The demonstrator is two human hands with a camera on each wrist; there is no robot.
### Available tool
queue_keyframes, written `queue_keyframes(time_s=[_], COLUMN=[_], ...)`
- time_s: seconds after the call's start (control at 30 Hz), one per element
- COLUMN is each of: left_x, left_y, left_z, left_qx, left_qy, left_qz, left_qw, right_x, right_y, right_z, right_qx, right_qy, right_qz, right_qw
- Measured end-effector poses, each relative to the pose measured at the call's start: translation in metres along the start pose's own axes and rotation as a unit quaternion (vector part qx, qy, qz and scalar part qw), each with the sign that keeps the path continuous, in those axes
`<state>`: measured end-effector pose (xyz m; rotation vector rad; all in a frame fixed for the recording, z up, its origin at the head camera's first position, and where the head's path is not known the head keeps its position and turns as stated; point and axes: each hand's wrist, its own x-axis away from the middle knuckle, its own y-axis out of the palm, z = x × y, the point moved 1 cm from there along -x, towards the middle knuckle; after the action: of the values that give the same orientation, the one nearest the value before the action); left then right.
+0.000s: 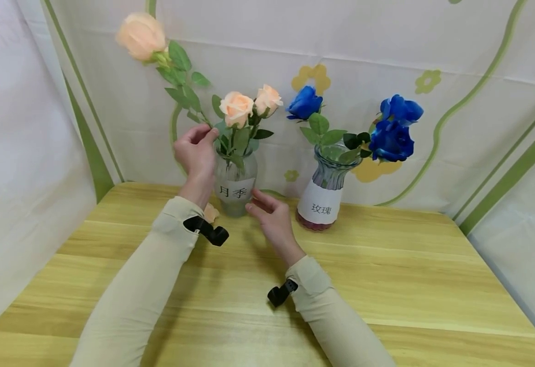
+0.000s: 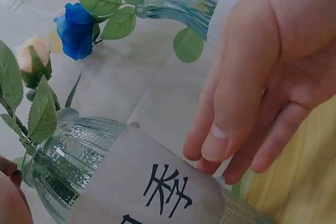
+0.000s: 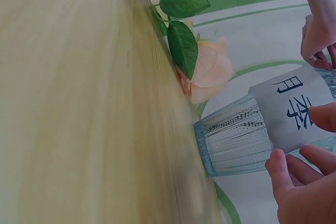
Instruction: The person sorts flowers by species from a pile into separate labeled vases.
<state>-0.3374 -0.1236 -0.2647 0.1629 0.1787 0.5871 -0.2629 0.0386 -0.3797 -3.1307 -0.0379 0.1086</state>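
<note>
My left hand (image 1: 197, 153) pinches the stem of a large peach rose (image 1: 142, 36) by the vase mouth. That rose leans far out to the left, with green leaves along its stem. The clear ribbed vase (image 1: 236, 208) carries a white paper label (image 2: 157, 182) with black characters. Two smaller peach roses (image 1: 236, 109) stand upright in it. At the vase's lower right side is my right hand (image 1: 274, 219), its fingertips right at the label and glass, fingers not wrapped round. In the right wrist view its thumb (image 3: 324, 117) lies over the label.
Right of it stands a second labelled glass vase (image 1: 320, 204) with blue roses (image 1: 392, 140) spreading over its rim. Another peach rose (image 3: 209, 72) lies on the wooden table (image 1: 230, 306) beside the first vase, mostly hidden by the left forearm in the head view. A patterned curtain (image 1: 460, 46) hangs behind.
</note>
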Motion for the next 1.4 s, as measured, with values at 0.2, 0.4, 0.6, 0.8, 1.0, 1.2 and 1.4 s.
queue_keyframes(time_s=[0.2,0.4,0.6,0.8,1.0,1.2,1.4], left_x=[0.0,0.0,0.001,0.0,0.0,-0.001,-0.002], left_y=[0.003,0.005,0.006,0.004,0.0,0.0,0.003], left_z=[-0.004,-0.007,-0.005,-0.001,0.006,0.008,0.0], left_qx=[-0.043,-0.087,-0.058,0.007,-0.02,-0.048,-0.105], left_qy=[-0.003,-0.014,-0.011,-0.008,0.014,0.01,0.011], left_qz=[-0.029,-0.04,-0.015,-0.005,-0.001,0.019,0.004], left_qw=[0.9987,0.9953,0.9981,0.9999,0.9997,0.9986,0.9944], right_x=[-0.001,-0.001,-0.001,0.0,0.0,-0.001,-0.002], right_y=[0.0,0.0,0.0,0.0,0.0,0.0,0.0], right_z=[0.001,0.0,0.0,-0.001,-0.001,0.001,0.003], right_qx=[0.005,0.003,0.004,0.01,0.008,0.005,0.002], right_qy=[-0.002,-0.005,-0.004,-0.004,-0.005,-0.01,-0.01], right_qz=[0.0,-0.004,-0.002,-0.003,-0.005,-0.009,-0.009], right_qw=[1.0,1.0,1.0,1.0,1.0,1.0,1.0])
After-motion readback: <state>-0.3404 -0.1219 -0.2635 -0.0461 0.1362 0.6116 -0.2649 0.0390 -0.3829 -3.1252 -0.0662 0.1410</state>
